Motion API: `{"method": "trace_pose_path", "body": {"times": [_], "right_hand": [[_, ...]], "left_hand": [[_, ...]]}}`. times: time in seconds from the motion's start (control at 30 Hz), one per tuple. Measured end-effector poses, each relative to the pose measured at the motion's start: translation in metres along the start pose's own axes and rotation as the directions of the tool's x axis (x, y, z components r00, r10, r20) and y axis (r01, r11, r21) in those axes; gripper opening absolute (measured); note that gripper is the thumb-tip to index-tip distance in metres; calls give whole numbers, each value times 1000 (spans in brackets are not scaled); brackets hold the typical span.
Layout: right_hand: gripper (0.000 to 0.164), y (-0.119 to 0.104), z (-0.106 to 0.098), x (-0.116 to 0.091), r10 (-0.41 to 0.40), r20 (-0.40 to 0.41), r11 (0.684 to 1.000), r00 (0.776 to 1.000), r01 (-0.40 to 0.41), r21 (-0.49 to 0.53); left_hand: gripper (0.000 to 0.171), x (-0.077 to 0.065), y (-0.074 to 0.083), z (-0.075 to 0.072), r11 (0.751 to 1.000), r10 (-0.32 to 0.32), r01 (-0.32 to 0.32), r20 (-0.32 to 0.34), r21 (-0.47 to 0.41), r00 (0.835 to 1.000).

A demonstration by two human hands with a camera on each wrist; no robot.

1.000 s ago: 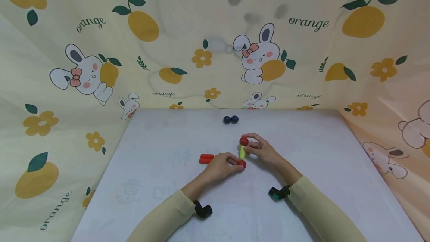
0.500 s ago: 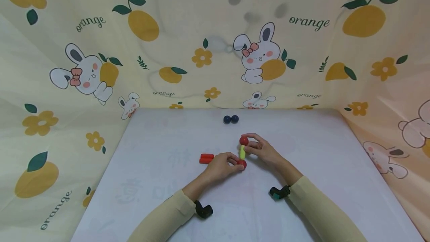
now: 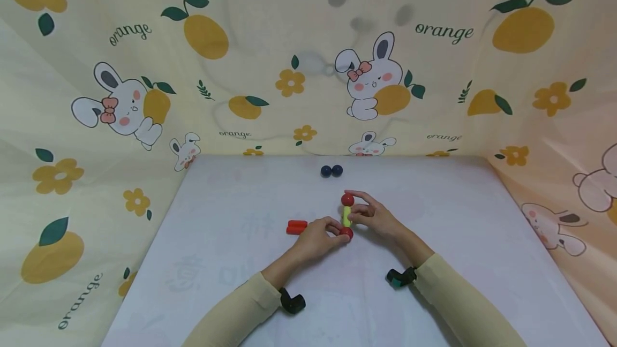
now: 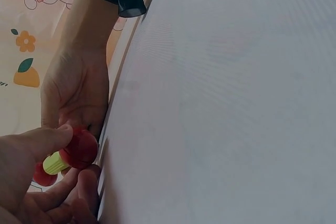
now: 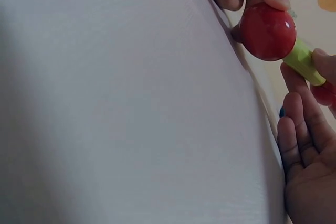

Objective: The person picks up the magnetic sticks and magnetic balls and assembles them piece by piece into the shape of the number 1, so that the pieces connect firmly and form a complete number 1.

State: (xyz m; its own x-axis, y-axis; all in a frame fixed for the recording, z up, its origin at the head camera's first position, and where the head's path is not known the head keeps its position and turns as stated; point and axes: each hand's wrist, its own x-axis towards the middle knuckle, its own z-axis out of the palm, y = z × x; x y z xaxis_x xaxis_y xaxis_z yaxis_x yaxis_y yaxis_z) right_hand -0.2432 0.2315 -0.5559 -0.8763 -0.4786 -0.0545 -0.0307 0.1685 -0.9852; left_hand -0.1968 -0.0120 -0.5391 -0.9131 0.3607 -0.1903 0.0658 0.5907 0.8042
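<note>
Inspected item: yellow-green rod [image 3: 346,217] between near red ball [image 3: 347,232] and far red ball [image 3: 347,200], over the white tabletop [image 3: 434,202]. Left hand [image 3: 315,239] pinches the near red ball; right hand [image 3: 378,218] pinches the rod, forefinger extended to the far red ball. Forearms [image 3: 279,268] angle inward. Rabbit-and-orange printed cloth [image 3: 308,31] lines back and sides.

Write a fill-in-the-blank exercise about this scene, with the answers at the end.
The left hand pinches a ball coloured ____.
The yellow-green rod, touched by the right hand, sits between ____ balls.
The dark blue balls lie near the table's ____ edge.
The red rods lie nearer to the ____ hand.
Missing words: red; two; far; left.
</note>
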Motion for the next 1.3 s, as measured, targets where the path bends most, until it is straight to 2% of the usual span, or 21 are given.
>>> {"method": "trace_pose_path", "body": {"times": [0.17, 0.5, 0.67, 0.9, 1.3], "right_hand": [[79, -1, 2, 0, -27, -17, 1000, 1000, 27, 0], [55, -1, 1, 1, 87, -56, 995, 995, -89, -36], [51, -3, 2, 2, 89, -46, 994, 995, -92, -59], [54, -4, 4, 1, 75, -54, 996, 996, -77, -53], [38, 0, 4, 2, 79, -82, 993, 993, -86, -79]], "left_hand": [[34, 0, -1, 0, 1000, 11, -11, -9, -14, 1000], [34, 1, -3, 1, 999, 10, -11, -14, -44, 1000], [34, 1, -3, 2, 999, 5, -6, -28, -47, 1000], [35, 1, -2, 1, 999, 11, -13, -31, -47, 999], [34, 1, -2, 2, 998, 26, -29, -50, -49, 998]]}}
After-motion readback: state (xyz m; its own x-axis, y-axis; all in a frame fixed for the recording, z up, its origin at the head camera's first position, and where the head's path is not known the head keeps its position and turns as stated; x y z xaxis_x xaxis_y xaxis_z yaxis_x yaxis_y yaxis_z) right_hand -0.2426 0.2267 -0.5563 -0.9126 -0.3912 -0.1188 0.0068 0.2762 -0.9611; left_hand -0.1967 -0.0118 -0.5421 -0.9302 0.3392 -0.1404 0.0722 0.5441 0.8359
